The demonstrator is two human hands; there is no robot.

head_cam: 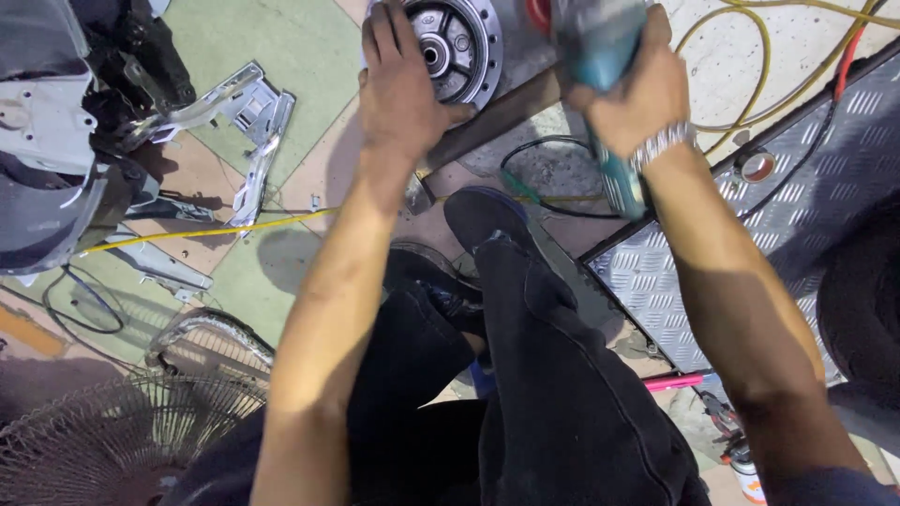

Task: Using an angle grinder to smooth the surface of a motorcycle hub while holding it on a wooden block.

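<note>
My left hand [401, 80] lies flat on a round silver metal hub [464, 42] at the top of the head view, pressing on its left side. My right hand [626, 89] grips a teal power tool [605, 56] just right of the hub; the tool's body runs down past my wrist, which wears a metal watch. A dark metal bar [497, 117] lies under the hub, slanting down to the left. My dark-trousered legs and a black shoe [483, 217] fill the lower middle.
Grey metal brackets [248, 117] and a yellow cable [206, 231] lie on the tiled floor at left. A wire fan guard [122, 440] sits at bottom left. A checker-plate ramp [806, 206] rises at right. Yellow and red hoses [769, 56] coil at top right. A pink-handled tool [680, 380] lies near my right leg.
</note>
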